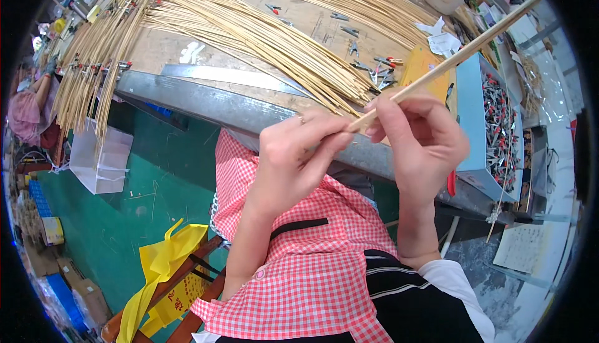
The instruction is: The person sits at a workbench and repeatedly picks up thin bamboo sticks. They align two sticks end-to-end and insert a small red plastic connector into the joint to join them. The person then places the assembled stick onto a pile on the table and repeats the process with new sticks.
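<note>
Head view: left hand (296,156) and right hand (427,140), grip around stick (462,54), red-lettered yellow bag (181,294)

Holds the left hand (293,156) and the right hand (424,146) up close together, in line with the near edge of the counter (199,93), with fingertips just beside each other. Pinches between thumb and bent fingers on the left, showing the back of the hand; pinches between thumb and index on the right, curling the remaining fingers behind. Slants the left forearm (252,237) rightward from below (bare, like the right forearm (418,234), from wrist toward elbow).
</note>
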Action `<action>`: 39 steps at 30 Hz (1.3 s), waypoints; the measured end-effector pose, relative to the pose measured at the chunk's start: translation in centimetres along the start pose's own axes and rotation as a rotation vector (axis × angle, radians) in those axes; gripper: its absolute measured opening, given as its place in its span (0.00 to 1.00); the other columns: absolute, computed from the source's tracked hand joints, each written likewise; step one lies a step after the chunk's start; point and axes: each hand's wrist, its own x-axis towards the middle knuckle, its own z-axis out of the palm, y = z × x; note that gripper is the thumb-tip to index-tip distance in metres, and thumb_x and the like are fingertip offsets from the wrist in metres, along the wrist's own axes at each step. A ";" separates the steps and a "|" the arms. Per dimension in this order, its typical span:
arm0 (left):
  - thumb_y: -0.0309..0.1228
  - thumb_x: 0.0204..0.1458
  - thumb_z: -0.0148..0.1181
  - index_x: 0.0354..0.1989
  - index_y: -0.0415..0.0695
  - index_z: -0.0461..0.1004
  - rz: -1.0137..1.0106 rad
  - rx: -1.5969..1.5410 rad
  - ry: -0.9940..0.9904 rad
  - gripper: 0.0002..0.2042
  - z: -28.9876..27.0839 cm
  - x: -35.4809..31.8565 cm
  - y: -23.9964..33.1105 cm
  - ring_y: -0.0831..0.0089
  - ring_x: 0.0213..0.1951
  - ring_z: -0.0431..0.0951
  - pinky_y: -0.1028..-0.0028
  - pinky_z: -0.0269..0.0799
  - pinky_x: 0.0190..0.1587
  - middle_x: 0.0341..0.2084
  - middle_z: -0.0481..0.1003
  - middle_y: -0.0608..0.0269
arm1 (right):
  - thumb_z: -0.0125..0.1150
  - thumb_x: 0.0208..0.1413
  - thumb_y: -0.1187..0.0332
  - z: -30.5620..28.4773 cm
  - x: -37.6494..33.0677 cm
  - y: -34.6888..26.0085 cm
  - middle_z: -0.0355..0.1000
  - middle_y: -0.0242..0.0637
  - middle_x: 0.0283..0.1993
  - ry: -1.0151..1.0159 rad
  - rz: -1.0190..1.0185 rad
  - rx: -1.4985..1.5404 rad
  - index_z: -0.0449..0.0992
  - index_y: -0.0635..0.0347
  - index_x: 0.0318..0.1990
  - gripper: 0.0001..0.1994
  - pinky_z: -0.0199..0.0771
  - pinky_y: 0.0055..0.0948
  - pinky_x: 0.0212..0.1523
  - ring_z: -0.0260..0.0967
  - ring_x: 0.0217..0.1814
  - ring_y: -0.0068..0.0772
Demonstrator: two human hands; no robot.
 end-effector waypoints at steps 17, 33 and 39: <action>0.22 0.56 0.55 0.36 0.36 0.79 -0.313 -0.017 0.188 0.06 -1.0 -2.3 -3.3 0.83 0.19 0.59 0.78 0.51 0.20 0.17 0.68 0.68 | 0.56 0.54 0.69 -2.2 11.8 13.8 0.74 0.57 0.31 -0.310 -0.076 -1.237 0.77 0.69 0.30 0.10 0.72 0.51 0.38 0.73 0.37 0.58; 0.26 0.57 0.54 0.35 0.34 0.80 -0.402 -0.229 0.108 0.09 0.0 -3.2 -3.3 0.89 0.18 0.58 0.83 0.50 0.20 0.20 0.70 0.73 | 0.49 0.60 0.78 -2.7 5.1 3.9 0.68 0.33 0.28 -0.282 0.308 -0.047 0.76 0.70 0.46 0.11 0.73 0.22 0.28 0.66 0.27 0.22; 0.24 0.55 0.56 0.35 0.36 0.80 -0.320 -0.150 0.040 0.07 0.3 -2.6 -2.1 0.84 0.19 0.62 0.80 0.53 0.21 0.18 0.71 0.67 | 0.49 0.62 0.78 -2.9 0.0 2.5 0.68 0.35 0.29 -0.235 0.241 0.103 0.73 0.75 0.49 0.12 0.74 0.21 0.24 0.64 0.25 0.20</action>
